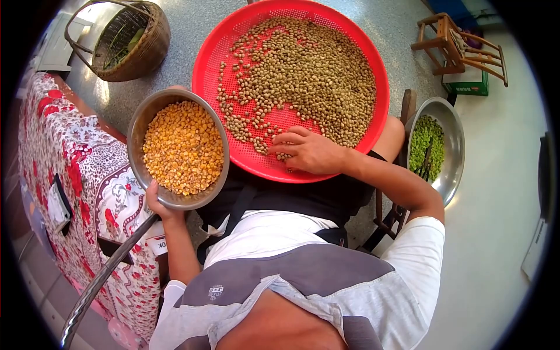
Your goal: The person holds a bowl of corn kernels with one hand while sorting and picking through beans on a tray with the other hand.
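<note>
My left hand (160,204) grips the lower left rim of a round metal bowl (217,175), holding it beside the tray. Yellow-orange corn kernels (184,146) fill much of the bowl. My right hand (312,153) rests palm down over the near edge of a round red perforated plastic tray (205,70), its fingers stretched out and touching the beans. Small tan-green beans (315,76) lie in a thick layer across the tray's right and middle. Toward the left they are scattered more thinly, and red mesh shows between them.
A wicker basket (157,55) stands on the floor at upper left. Along the left is a table with a floral cloth (76,157). At right, a metal basin (455,157) holds chopped green pieces and dark tongs-like handles. A small wooden chair (449,44) stands at upper right.
</note>
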`<state>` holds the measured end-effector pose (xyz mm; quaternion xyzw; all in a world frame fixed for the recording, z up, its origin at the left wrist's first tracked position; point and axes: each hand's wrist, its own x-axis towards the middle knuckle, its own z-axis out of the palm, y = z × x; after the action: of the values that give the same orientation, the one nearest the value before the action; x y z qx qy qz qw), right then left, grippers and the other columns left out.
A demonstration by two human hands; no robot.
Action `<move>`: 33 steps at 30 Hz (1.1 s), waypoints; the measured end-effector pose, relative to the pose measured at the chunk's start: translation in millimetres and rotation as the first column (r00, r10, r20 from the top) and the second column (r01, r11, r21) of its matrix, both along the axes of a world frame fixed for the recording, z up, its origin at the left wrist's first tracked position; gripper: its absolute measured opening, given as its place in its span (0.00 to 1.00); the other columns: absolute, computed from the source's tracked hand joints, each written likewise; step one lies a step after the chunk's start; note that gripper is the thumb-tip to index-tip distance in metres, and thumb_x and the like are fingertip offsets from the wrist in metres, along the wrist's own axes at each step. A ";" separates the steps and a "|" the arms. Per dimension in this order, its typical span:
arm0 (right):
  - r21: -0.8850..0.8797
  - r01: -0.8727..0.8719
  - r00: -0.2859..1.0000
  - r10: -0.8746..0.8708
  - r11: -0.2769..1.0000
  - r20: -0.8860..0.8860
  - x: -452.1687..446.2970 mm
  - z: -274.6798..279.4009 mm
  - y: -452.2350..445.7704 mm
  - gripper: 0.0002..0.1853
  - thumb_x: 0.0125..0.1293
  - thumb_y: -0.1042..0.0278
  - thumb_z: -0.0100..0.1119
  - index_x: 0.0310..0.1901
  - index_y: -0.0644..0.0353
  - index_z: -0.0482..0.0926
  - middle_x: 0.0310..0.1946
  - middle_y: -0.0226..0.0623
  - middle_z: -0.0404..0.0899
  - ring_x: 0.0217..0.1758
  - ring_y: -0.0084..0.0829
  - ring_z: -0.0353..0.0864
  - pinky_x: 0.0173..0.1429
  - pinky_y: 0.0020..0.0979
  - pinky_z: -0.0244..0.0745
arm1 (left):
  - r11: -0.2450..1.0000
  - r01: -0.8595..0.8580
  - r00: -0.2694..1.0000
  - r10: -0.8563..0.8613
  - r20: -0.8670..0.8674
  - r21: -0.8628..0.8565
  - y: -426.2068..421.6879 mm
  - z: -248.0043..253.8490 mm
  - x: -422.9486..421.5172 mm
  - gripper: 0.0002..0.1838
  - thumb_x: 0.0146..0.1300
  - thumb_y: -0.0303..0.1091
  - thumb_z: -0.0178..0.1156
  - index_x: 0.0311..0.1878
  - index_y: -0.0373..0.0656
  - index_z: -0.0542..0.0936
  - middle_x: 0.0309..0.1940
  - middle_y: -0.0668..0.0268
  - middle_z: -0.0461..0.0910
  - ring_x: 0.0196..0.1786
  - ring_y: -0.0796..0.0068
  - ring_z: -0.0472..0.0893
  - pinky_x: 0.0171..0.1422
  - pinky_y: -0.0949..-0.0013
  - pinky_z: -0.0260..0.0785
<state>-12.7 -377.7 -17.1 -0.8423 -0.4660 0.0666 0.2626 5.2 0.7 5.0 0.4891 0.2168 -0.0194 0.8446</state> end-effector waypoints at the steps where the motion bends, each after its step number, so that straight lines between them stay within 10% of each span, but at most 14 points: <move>1: -0.001 0.000 1.000 0.000 1.000 0.000 0.1 0.8 0.4 0.09 0.59 0.62 0.57 0.34 0.56 0.83 0.65 0.37 0.72 0.73 0.40 0.64 0.75 0.46 0.58 | 1.000 0.000 1.000 0.000 0.000 -0.001 0.6 -0.6 -0.2 0.37 0.62 0.45 0.47 0.70 0.29 0.63 0.66 0.47 0.69 0.67 0.52 0.72 0.73 0.53 0.64; 11: 0.087 0.152 0.988 -0.151 0.985 -0.021 0.9 5.3 12.9 0.05 0.57 0.67 0.62 0.29 0.58 0.82 0.61 0.38 0.74 0.68 0.42 0.67 0.69 0.47 0.63 | 1.000 0.006 0.999 -0.005 -0.040 0.027 2.3 -1.4 -0.5 0.39 0.60 0.47 0.49 0.72 0.33 0.61 0.68 0.49 0.67 0.69 0.52 0.70 0.74 0.54 0.62; 18: 0.612 0.530 0.825 -0.523 0.587 -0.214 4.7 79.3 83.3 0.08 0.54 0.75 0.64 0.34 0.59 0.74 0.52 0.38 0.79 0.61 0.43 0.72 0.63 0.46 0.67 | 0.999 -0.010 1.000 0.011 -0.013 0.048 -1.1 -2.0 -1.1 0.38 0.61 0.45 0.48 0.71 0.31 0.61 0.67 0.47 0.68 0.68 0.51 0.71 0.74 0.52 0.63; 33: 0.393 0.554 0.772 -0.630 0.734 0.086 12.6 77.9 144.0 0.09 0.50 0.65 0.61 0.29 0.60 0.79 0.56 0.38 0.76 0.66 0.41 0.69 0.67 0.45 0.65 | 0.999 0.018 0.995 -0.021 -0.095 -0.031 -7.9 7.0 -1.0 0.39 0.61 0.48 0.47 0.73 0.36 0.60 0.69 0.51 0.66 0.70 0.52 0.68 0.75 0.52 0.60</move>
<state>-0.1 -233.7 60.8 -0.8891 -0.2013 -0.1946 0.3621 4.2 -7.1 12.0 0.4769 0.2517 -0.0542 0.8404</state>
